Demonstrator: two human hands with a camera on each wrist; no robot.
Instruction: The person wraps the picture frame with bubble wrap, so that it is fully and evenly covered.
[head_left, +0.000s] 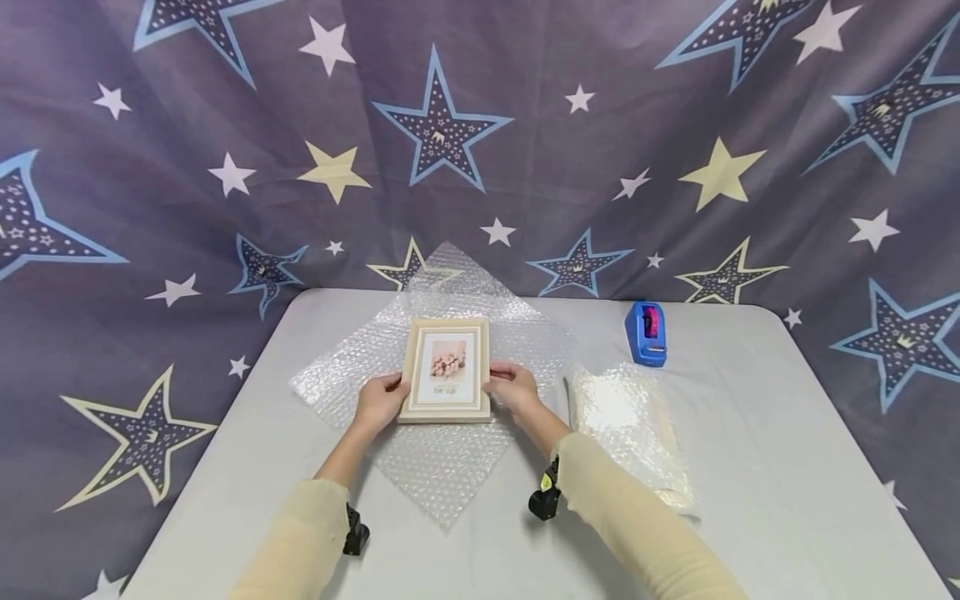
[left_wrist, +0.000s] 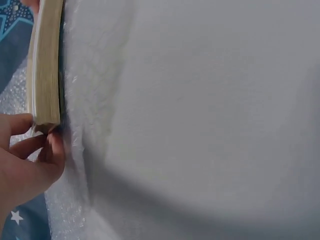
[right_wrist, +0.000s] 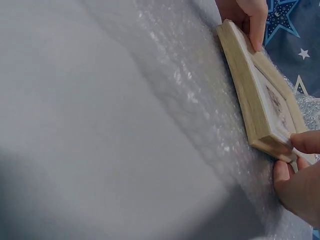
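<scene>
A picture frame of pale wood, with a pink flower print inside, is held over a sheet of bubble wrap laid cornerwise on the table. My left hand grips its left edge, thumb on the front and fingers beneath. On the opposite edge my right hand holds it the same way. The left wrist view shows the frame's side with the fingers curled under the edge. In the right wrist view the picture frame sits tilted above the wrap, gripped at both sides.
A blue tape dispenser with a pink roll stands at the table's back right. Right of the wrap lies a bubble-wrapped bundle, partly behind my right sleeve. A starred curtain hangs behind the white table; the wrap's far corner rests against it.
</scene>
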